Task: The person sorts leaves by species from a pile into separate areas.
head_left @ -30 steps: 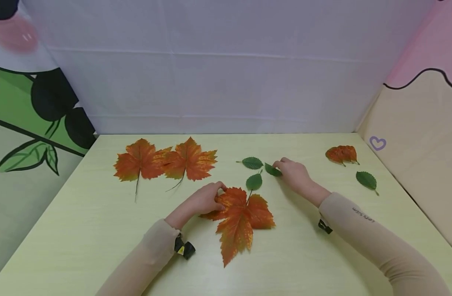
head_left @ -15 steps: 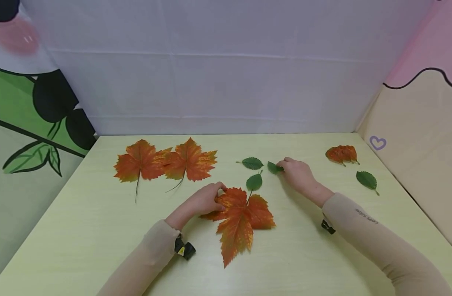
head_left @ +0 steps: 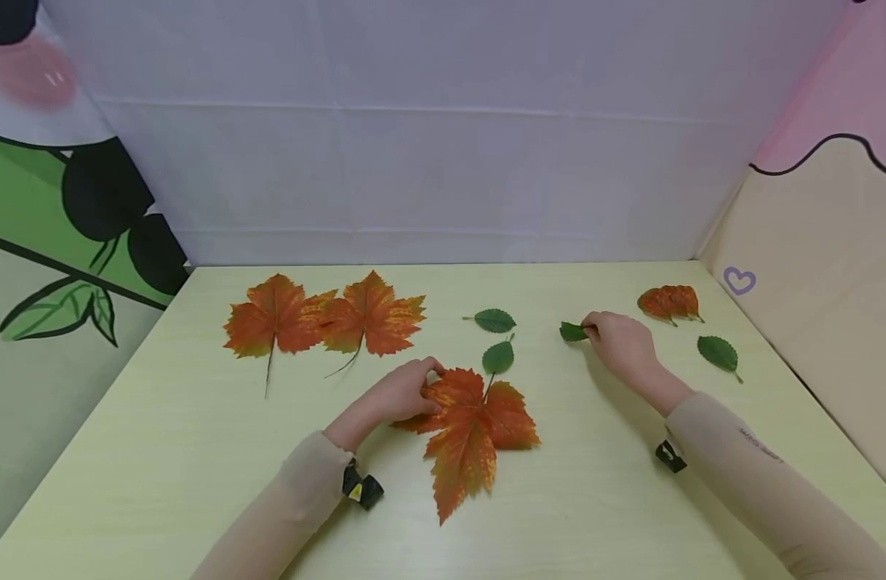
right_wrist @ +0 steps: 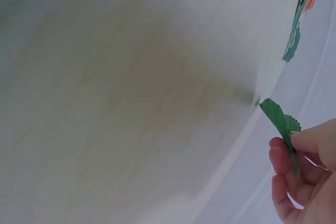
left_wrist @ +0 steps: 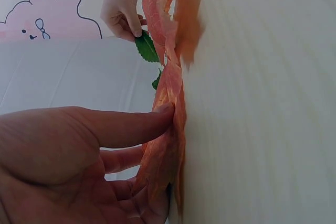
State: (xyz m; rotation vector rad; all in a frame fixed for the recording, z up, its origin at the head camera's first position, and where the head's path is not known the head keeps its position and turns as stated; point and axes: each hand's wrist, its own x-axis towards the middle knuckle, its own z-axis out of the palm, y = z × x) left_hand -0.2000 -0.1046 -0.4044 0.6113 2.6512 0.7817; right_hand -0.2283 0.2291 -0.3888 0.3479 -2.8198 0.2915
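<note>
My left hand (head_left: 395, 399) pinches the left lobe of a large orange maple leaf (head_left: 479, 427), whose tip points toward me. In the left wrist view the thumb lies on one face of that leaf (left_wrist: 167, 90), with fingers behind it. To the right, my right hand (head_left: 627, 348) pinches a small green leaf (head_left: 573, 332) between thumb and fingers. The right wrist view shows this leaf (right_wrist: 281, 119) with its tip near the table surface. Two more green leaves (head_left: 494, 321) (head_left: 498, 357) lie between the hands, the nearer one by the maple leaf's stem.
Two overlapping orange maple leaves (head_left: 275, 314) (head_left: 370, 314) lie at the back left of the pale table (head_left: 196, 451). At the back right are small orange-brown leaves (head_left: 671, 304) in a cluster and a green leaf (head_left: 718, 354). A pale cloth wall (head_left: 443, 161) stands behind.
My right hand has moved right, carrying the green leaf away from the two other green leaves. The left hand stays in place on the maple leaf.
</note>
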